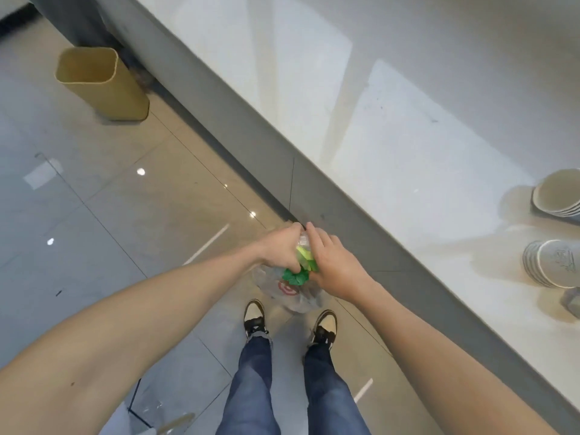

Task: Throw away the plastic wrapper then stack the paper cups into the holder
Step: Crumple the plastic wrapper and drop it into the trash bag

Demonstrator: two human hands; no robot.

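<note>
A clear plastic wrapper (290,288) with green and red print hangs crumpled over the floor in front of my feet. My left hand (279,248) and my right hand (329,262) both grip its top, pressed close together. Two stacks of white paper cups lie on their sides on the white counter (392,127) at the right: one stack (554,196) farther back, another stack (549,262) nearer me. No cup holder shows in this view.
A tan open bin (102,84) stands on the tiled floor at the upper left, beside the counter's grey front (251,133). My shoes (255,317) point toward the counter. A small grey object (572,301) sits at the right edge.
</note>
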